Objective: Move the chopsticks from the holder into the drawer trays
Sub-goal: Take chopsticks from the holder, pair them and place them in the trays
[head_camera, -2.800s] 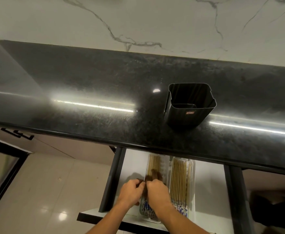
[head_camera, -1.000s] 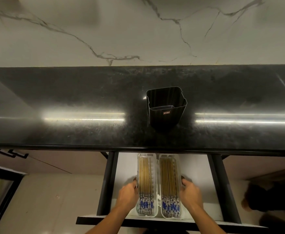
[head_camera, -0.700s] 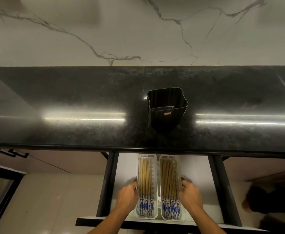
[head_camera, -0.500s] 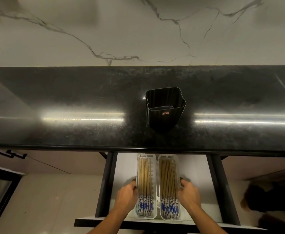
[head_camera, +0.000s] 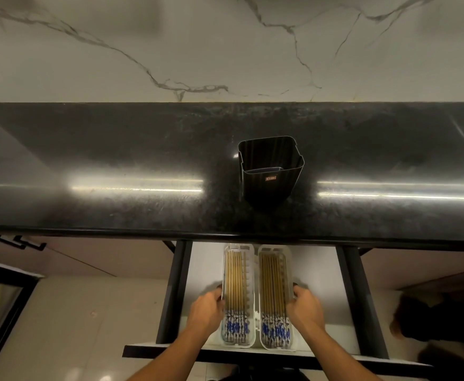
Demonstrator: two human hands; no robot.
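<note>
Two clear trays lie side by side, touching, on the white floor of the open drawer (head_camera: 203, 270), with their long sides running front to back. The left tray (head_camera: 239, 247) holds a row of chopsticks (head_camera: 235, 281), and the right tray (head_camera: 275, 248) holds another row (head_camera: 271, 284). All of them lie flat and parallel, brown along the shaft, with the blue-and-white patterned ends toward the person.

The left hand (head_camera: 206, 312) grips the outer wall of the left tray about halfway along, fingers curled against the rim. The right hand (head_camera: 305, 309) does the same on the outer wall of the right tray, so the pair sits between the two hands. Both forearms reach in over the drawer's front edge.

Above, on the glossy black countertop (head_camera: 115, 149), the black holder (head_camera: 269, 174) stands upright, well apart from the trays, with a small label on its near face. Its open mouth shows a dark ribbed inside and a smaller inner compartment. Veined pale marble (head_camera: 225, 37) rises behind the counter.
</note>
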